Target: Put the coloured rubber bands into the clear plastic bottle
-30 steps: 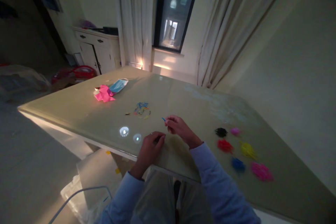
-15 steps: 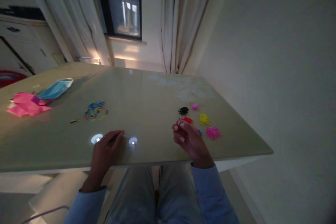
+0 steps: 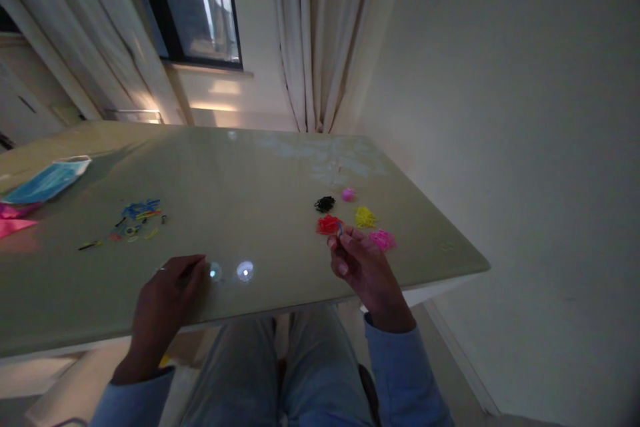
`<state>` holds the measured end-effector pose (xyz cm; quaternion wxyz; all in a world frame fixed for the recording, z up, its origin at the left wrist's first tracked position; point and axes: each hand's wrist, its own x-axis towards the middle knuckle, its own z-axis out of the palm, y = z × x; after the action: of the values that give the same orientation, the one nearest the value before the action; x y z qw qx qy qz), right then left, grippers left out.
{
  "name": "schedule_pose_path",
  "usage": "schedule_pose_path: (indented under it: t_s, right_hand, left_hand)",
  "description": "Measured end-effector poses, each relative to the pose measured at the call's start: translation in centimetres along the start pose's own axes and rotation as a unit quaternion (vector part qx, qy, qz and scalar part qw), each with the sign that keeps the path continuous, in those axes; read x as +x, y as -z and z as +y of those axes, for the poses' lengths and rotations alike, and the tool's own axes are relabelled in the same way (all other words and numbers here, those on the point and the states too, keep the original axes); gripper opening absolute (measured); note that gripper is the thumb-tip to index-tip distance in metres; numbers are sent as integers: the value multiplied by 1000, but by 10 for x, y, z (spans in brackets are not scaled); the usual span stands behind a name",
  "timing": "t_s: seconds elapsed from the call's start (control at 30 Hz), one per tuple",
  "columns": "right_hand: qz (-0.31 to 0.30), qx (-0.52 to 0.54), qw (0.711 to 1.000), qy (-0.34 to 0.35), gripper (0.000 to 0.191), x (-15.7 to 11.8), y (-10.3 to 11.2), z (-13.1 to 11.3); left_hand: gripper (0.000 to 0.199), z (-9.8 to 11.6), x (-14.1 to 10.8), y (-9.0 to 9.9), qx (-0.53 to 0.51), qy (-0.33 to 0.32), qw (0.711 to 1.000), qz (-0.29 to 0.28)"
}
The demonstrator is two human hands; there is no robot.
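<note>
My right hand (image 3: 364,265) is raised over the right part of the table, thumb and forefinger pinching a small blue rubber band (image 3: 340,228). Just behind its fingertips lies a pile of red rubber bands (image 3: 327,224). Around that are black bands (image 3: 325,203), yellow bands (image 3: 365,217), pink bands (image 3: 383,239) and a small lilac-pink clump (image 3: 348,194). My left hand (image 3: 167,293) rests at the table's near edge with its fingers curled together; nothing shows in it. Beyond it lies a mixed heap of coloured bands (image 3: 140,210), mostly blue.
A blue face mask (image 3: 47,181) and a bright pink sheet or cloth (image 3: 17,221) lie at the left of the table (image 3: 240,193). A dark and yellow sliver (image 3: 90,245) lies apart from the mixed heap. A wall (image 3: 500,147) stands to the right, curtains (image 3: 315,40) behind.
My view has turned to the right, so the table's contents sit further left. My right hand still pinches the blue band, held by the red pile. The left hand stays on the table.
</note>
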<state>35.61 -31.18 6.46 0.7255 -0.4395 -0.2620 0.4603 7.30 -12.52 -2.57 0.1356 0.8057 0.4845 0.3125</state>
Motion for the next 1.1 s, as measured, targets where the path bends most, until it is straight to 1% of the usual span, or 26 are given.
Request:
schedule_pose_path:
  t_s: [0.07, 0.1, 0.13, 0.17, 0.2, 0.23, 0.27, 0.3, 0.33, 0.4, 0.47, 0.53, 0.63, 0.7, 0.8, 0.9, 1.1]
  right_hand:
    - [54, -101, 993, 25, 29, 2, 19, 0]
    - [93, -173, 979, 48, 28, 4, 31, 1]
    - [134, -253, 955, 77, 26, 5, 43, 1]
    - [178, -334, 919, 111, 24, 6, 54, 1]
    - [208, -409, 878, 136, 21, 6, 65, 1]
    - [226, -468, 840, 154, 19, 6, 75, 1]
    - [229, -512, 812, 162, 19, 6, 83, 1]
    - [219, -541, 796, 160, 19, 5, 89, 1]
    - [203, -557, 791, 154, 20, 5, 94, 2]
    - [167, -567, 794, 141, 21, 5, 98, 5]
    - [145, -574, 795, 133, 21, 7, 99, 10]
    - [135, -586, 788, 130, 20, 10, 99, 14]
    - [128, -612, 770, 129, 20, 15, 99, 19]
    - [123, -620, 763, 130, 20, 16, 100, 20]
    - [122, -620, 763, 140, 21, 15, 100, 21]
    - [134, -613, 763, 156, 23, 11, 97, 20]
    - [179, -589, 767, 183, 23, 3, 77, 10]
  left_hand:
    - [32, 1, 0, 0, 7, -1, 1000, 2]
    - [31, 1, 0, 0, 9, -3, 1000, 4]
    - [29, 2, 0, 0, 10, -4, 1000, 7]
    - [28, 2, 0, 0, 10, -6, 1000, 8]
    - [28, 3, 0, 0, 10, -8, 1000, 9]
    - [27, 3, 0, 0, 10, -9, 1000, 9]
    - [27, 3, -1, 0, 10, -9, 1000, 9]
    - [27, 3, -1, 0, 12, -7, 1000, 9]
    - [27, 3, -1, 0, 14, -6, 1000, 7]
    - [28, 3, -2, 1, 24, 1, 1000, -1]
    - [29, 3, -2, 1, 36, 12, 999, -10]
    - [30, 3, -2, 2, 38, 14, 999, -16]
    - [31, 5, -1, 3, 33, 2, 999, -19]
    - [32, 7, 0, 3, 33, -3, 999, -20]
    - [34, 10, 0, 4, 32, 1, 999, -21]
    - [36, 11, -1, 4, 22, 4, 1000, -20]
    - [33, 11, -2, 2, -1, -7, 1000, -9]
